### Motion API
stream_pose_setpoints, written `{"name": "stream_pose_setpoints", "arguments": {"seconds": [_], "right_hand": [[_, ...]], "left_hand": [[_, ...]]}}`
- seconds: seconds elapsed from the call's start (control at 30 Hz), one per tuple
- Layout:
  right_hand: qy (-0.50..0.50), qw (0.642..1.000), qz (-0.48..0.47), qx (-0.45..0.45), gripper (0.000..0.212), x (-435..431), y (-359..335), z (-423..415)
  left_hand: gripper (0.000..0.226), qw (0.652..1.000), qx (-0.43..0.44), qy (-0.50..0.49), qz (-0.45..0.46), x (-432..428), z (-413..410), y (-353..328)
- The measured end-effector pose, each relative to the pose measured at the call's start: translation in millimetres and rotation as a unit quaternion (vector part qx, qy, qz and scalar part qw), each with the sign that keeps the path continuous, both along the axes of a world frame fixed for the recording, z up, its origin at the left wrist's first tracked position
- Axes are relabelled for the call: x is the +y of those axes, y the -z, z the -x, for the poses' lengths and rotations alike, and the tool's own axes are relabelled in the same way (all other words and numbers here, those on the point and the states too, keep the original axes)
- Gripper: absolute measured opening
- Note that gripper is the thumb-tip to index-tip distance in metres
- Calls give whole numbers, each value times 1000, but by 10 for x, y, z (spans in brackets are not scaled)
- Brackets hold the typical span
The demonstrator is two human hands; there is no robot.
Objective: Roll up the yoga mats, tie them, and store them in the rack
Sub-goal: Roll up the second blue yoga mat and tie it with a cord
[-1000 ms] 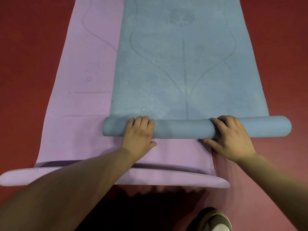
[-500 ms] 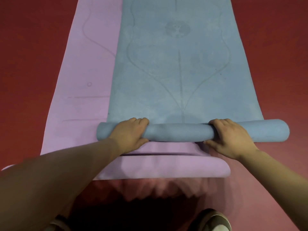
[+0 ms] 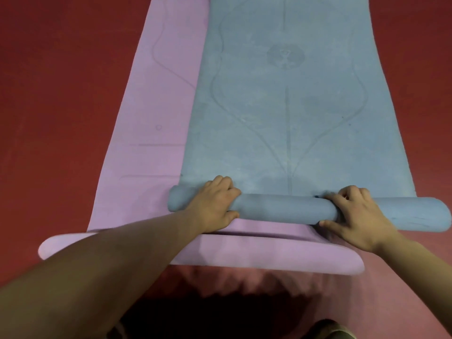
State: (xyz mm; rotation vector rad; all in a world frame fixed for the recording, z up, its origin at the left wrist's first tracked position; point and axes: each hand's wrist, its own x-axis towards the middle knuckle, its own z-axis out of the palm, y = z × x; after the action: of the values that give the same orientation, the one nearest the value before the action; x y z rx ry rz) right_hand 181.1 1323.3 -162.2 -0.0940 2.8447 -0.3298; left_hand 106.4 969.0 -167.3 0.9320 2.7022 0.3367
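Left hand [image 3: 215,204] and right hand [image 3: 359,216] each grip the rolled near end of the blue mat [image 3: 281,207], fingers curled over the top, thumbs on the near side. The rest of the blue mat lies flat, overlapping the right part of the purple mat [image 3: 151,143]. The purple mat's near end is curled over, just beside the blue roll. Both lie on the red floor [image 3: 49,94]. Shoe [image 3: 330,331] at bottom edge.

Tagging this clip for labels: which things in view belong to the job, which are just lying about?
Job: blue mat, partly rolled; pink mat under it; left hand, right hand, both gripping the roll.
Idle: red floor; shoe at bottom edge.
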Motion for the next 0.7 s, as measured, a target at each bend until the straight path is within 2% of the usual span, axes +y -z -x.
{"name": "stream_pose_setpoints", "arguments": {"seconds": [0.07,0.27,0.4,0.47,0.6,0.63,0.7], "right_hand": [[10,1000,10,-2,82,19,-6,24],[18,1000,20,6,52,26,-60,115],[24,999,5,26,49,36,-11,142],[26,998,-6,62,54,28,39,132],[49,996,-24,66,67,2,59,158],[44,997,-27,57,72,-3,44,164],[18,998,-40,49,80,-8,29,156]], "left_hand": [[45,1000,15,-6,-11,14,-16,3],[33,998,-1,-45,-32,26,13,-13],[33,996,79,-50,-7,42,-13,50],[41,992,115,-40,9,63,-36,48],[92,992,79,-18,93,96,-59,62],[96,992,76,-24,102,119,-51,74],[90,992,86,-34,87,150,-13,95]]}}
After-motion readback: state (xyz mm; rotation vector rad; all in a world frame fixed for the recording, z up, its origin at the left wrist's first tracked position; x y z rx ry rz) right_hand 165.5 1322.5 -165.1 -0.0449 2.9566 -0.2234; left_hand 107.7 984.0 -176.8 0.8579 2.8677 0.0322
